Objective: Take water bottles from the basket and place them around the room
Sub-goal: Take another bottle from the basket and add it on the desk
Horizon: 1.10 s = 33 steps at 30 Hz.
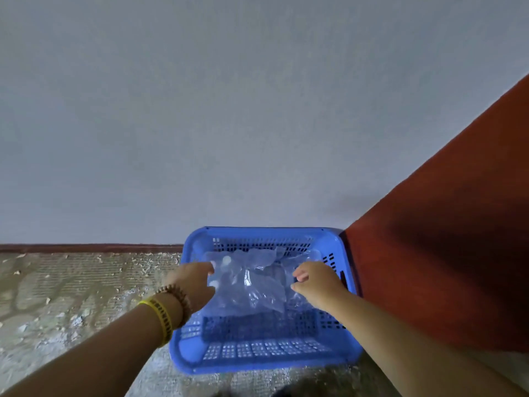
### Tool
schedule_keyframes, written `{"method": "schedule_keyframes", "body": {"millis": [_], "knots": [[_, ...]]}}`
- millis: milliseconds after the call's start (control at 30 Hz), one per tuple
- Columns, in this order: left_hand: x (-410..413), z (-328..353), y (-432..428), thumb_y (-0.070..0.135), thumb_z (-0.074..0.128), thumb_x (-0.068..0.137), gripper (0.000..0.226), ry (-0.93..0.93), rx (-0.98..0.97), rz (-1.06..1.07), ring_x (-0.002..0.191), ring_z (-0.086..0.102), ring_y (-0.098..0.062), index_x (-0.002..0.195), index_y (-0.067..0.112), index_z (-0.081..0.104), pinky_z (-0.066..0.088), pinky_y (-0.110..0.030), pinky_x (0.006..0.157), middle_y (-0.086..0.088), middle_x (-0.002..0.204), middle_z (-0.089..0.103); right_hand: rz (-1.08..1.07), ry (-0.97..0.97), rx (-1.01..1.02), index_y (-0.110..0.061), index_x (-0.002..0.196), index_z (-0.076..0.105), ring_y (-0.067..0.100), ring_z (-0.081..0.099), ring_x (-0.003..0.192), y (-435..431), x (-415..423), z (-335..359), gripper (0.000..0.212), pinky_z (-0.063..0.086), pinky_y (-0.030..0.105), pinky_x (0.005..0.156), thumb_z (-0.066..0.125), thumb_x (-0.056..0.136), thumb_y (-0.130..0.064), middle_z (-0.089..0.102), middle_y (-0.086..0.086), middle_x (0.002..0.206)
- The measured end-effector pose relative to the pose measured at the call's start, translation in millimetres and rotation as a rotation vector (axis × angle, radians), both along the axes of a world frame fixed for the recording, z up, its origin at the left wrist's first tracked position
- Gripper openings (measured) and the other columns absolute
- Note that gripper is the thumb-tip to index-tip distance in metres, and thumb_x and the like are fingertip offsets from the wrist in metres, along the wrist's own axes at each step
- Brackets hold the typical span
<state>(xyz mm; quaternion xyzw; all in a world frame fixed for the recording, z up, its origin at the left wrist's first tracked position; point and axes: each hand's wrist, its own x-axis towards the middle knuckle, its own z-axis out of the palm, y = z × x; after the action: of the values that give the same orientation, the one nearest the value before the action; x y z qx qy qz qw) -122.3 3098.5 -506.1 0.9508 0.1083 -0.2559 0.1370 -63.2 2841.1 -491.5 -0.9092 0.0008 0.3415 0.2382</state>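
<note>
1. A blue basket (264, 356) sits on a worn, patterned floor (65, 296), its far rim close against a pale wall (229, 124) and its right side touching a red drape (446, 253).
2. To the left of the basket the floor lies open as far as a dark skirting (86, 248); on the right the drape closes off the room to move.
3. The bottles (252, 282) lie inside the basket, bundled in clear plastic wrap; two white caps (226, 259) show at the left end of the bundle, near the left hand.
4. The bundle fills the far and middle part of the basket; the near part of the basket bottom is bare. The wrap blurs the bottles, so which way their long axis runs cannot be told for sure.
5. The left hand (197, 285) reaches in over the left rim, its fingers curled on the left edge of the wrap. A bead bracelet (177, 296) and a yellow band (160, 319) ring that wrist.
6. The right hand (315, 282) reaches in from the right, thumb and fingers pinched on the wrap's right edge.
7. Both forearms stretch forward and converge on the basket, palms down, each grip closed on the plastic.
</note>
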Motion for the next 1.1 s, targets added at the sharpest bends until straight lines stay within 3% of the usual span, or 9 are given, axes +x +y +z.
{"method": "schedule_keyframes", "body": {"millis": [167, 267, 433, 533, 700, 867, 933, 1000, 1100], "knots": [[-22.2, -166.3, -10.8, 0.030, 0.052, 0.084, 0.046, 0.089, 0.023, -0.120, 0.130, 0.040, -0.022, 0.129, 0.025, 0.046, 0.039, -0.036, 0.104, 0.001, 0.138, 0.047, 0.030, -0.016, -0.043, -0.009, 0.083, 0.062, 0.021, 0.051, 0.077, 16.7, 10.3, -166.5, 0.007, 0.038, 0.027, 0.067, 0.057, 0.085, -0.014, 0.064, 0.012, 0.089], [-10.1, -262.7, -4.9, 0.025, 0.052, 0.087, 0.070, 0.061, 0.025, -0.088, 0.144, 0.017, -0.021, 0.148, 0.016, 0.018, 0.027, -0.037, 0.115, -0.004, 0.156, 0.017, 0.043, -0.074, -0.102, -0.017, 0.069, 0.059, 0.022, 0.050, 0.075, 22.5, 29.8, -268.7, 0.017, 0.038, 0.025, 0.064, 0.054, 0.085, -0.013, 0.059, 0.010, 0.082], [18.6, -354.9, 5.5, 0.013, 0.058, 0.084, 0.093, -0.052, 0.117, -0.062, 0.147, -0.001, -0.028, 0.149, 0.011, -0.010, 0.026, -0.041, 0.115, -0.007, 0.158, -0.015, -0.101, -0.174, -0.110, 0.005, 0.084, 0.066, 0.034, 0.064, 0.086, 30.9, 77.2, -384.3, 0.021, 0.052, 0.040, 0.075, 0.047, 0.084, -0.004, 0.068, 0.025, 0.091], [21.6, -373.8, 9.6, 0.020, 0.064, 0.083, 0.104, -0.017, 0.056, 0.067, 0.147, -0.002, -0.028, 0.146, 0.007, -0.017, 0.021, -0.035, 0.117, -0.007, 0.157, -0.019, -0.097, -0.171, -0.064, -0.002, 0.094, 0.069, 0.032, 0.064, 0.095, 38.6, 81.4, -408.1, 0.020, 0.049, 0.034, 0.074, 0.051, 0.085, -0.005, 0.071, 0.017, 0.103], [20.2, -379.5, 6.1, 0.015, 0.063, 0.083, 0.103, -0.011, -0.013, 0.132, 0.147, 0.003, -0.028, 0.146, 0.006, -0.017, 0.029, -0.034, 0.115, -0.005, 0.156, -0.025, 0.026, 0.133, 0.203, -0.016, 0.107, 0.062, 0.002, 0.057, 0.059, 49.4, 59.1, -419.6, 0.022, 0.042, 0.010, 0.052, 0.055, 0.089, -0.007, 0.064, -0.006, 0.073], [19.0, -385.7, 5.5, 0.009, 0.061, 0.082, 0.102, -0.054, -0.069, 0.187, 0.147, 0.007, -0.026, 0.146, 0.009, -0.019, 0.034, -0.037, 0.112, -0.001, 0.155, -0.028, 0.379, 0.012, 0.071, -0.052, 0.142, 0.013, 0.023, 0.052, 0.121, 79.8, 68.9, -417.9, 0.081, 0.037, 0.023, 0.084, 0.061, 0.077, -0.045, 0.049, -0.002, 0.137], [15.4, -386.8, 7.2, 0.005, 0.057, 0.082, 0.100, -0.068, -0.106, 0.203, 0.146, 0.012, -0.025, 0.146, 0.010, -0.019, 0.036, -0.034, 0.110, 0.001, 0.155, -0.028, 0.426, -0.073, 0.045, -0.062, 0.132, 0.017, 0.027, 0.056, 0.113, 98.2, 73.7, -421.8, 0.060, 0.037, 0.027, 0.083, 0.048, 0.082, -0.049, 0.052, 0.004, 0.127], [13.0, -389.4, 10.9, 0.005, 0.055, 0.084, 0.096, -0.080, -0.126, 0.216, 0.146, 0.011, -0.023, 0.146, 0.009, -0.018, 0.033, -0.028, 0.112, 0.000, 0.155, -0.028, 0.469, -0.265, 0.045, -0.063, 0.112, 0.040, 0.027, 0.060, 0.092, 115.7, 78.2, -426.6, 0.036, 0.041, 0.033, 0.083, 0.034, 0.077, -0.068, 0.057, 0.003, 0.099], [12.5, -387.8, 14.8, 0.007, 0.051, 0.088, 0.089, -0.054, -0.114, 0.195, 0.147, 0.006, -0.023, 0.146, 0.007, -0.016, 0.028, -0.027, 0.114, -0.005, 0.155, -0.028, 0.411, -0.324, 0.059, -0.027, 0.077, 0.060, 0.027, 0.065, 0.068, 135.7, 79.9, -426.8, 0.046, 0.050, 0.035, 0.075, 0.049, 0.070, -0.072, 0.062, 0.007, 0.072]]}}
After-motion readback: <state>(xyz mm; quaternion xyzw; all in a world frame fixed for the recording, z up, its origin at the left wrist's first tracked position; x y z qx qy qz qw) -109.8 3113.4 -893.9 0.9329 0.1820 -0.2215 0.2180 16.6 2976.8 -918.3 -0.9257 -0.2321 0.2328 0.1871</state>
